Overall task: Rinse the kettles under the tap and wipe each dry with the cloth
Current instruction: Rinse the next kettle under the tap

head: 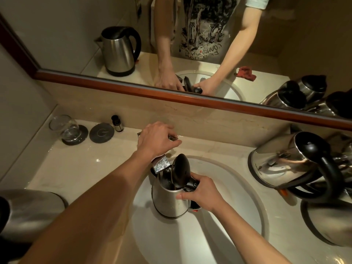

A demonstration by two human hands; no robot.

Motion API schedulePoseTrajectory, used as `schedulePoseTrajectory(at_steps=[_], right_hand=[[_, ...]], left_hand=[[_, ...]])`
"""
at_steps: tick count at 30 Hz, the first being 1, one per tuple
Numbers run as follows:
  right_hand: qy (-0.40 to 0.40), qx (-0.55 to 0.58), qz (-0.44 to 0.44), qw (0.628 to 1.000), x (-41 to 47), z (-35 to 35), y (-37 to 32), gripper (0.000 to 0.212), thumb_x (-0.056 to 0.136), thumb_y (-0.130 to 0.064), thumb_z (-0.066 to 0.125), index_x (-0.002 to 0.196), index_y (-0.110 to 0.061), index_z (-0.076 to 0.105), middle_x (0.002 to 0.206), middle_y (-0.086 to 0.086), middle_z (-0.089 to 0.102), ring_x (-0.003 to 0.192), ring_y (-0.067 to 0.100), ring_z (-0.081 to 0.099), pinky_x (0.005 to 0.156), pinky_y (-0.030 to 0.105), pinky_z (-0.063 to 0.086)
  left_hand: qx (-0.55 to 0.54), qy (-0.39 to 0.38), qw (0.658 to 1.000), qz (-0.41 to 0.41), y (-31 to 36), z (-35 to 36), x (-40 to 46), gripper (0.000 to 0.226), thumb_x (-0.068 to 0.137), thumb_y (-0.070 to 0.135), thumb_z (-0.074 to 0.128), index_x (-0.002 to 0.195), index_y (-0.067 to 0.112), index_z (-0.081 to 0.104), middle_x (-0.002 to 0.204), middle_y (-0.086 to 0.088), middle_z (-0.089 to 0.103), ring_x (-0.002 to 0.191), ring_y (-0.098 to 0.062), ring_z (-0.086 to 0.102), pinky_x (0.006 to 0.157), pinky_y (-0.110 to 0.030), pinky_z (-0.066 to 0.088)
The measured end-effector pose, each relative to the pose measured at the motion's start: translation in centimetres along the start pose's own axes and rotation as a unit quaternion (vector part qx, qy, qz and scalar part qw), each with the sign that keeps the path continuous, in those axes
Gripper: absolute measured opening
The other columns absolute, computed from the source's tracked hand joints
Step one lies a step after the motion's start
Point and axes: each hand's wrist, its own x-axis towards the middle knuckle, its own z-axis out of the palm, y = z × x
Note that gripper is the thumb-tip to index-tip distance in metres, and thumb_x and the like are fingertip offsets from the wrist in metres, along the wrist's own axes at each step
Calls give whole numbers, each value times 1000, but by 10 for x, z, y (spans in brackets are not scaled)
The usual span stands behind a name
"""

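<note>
1. Countertop [80,168] of pale marble, wet in places, runs under a wood-framed mirror [171,96] and surrounds the white basin [228,216].
2. Steel kettles wait at 3 o'clock [285,161], at 4 o'clock [327,221] and at 8 o'clock [30,212].
3. Kettle in the basin [171,197] stands nearly upright, lid [181,170] open, mouth just under the tap spout [161,164] at its 11 o'clock.
4. Left hand [158,140] curls over the tap handle at 12 o'clock; right hand [202,193] grips the kettle's handle at 3 o'clock.
5. Flowing water cannot be made out.
</note>
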Motion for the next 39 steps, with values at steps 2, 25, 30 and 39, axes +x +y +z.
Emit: schedulePoseTrajectory(at_steps=[2, 25, 30, 39], right_hand=[[-1, 1, 1, 1000, 1, 0, 0, 66, 58, -40, 95, 120, -43, 72, 104, -20, 77, 102, 0, 69, 99, 32, 54], [-10, -6, -1, 1000, 6, -3, 0, 69, 56, -44, 95, 121, -44, 71, 105, -23, 76, 103, -4, 68, 98, 26, 52], [-14, -8, -2, 1000, 7, -3, -1, 71, 55, -45, 95, 123, -42, 71, 106, -25, 75, 104, -5, 67, 98, 25, 51], [-10, -11, 6, 1000, 8, -2, -1, 72, 54, -49, 93, 121, -39, 71, 105, -18, 77, 104, 4, 69, 99, 34, 53]], left_hand=[[-1, 1, 1000, -3, -1, 1, 1, 34, 87, 62, 61, 103, 38, 77, 133, 14, 64, 125, -15, 53, 100, -37, 39], [-16, 30, 999, -37, 4, 1, -3, 54, 85, 64, 63, 127, 31, 67, 122, 10, 70, 118, -16, 59, 97, -38, 46], [-14, 30, 999, -39, 4, 0, -2, 55, 85, 65, 63, 128, 31, 66, 123, 9, 70, 118, -16, 59, 97, -38, 46], [-12, 14, 999, -51, 4, -1, -2, 56, 84, 68, 61, 129, 35, 64, 127, 7, 68, 121, -19, 58, 96, -39, 46]])
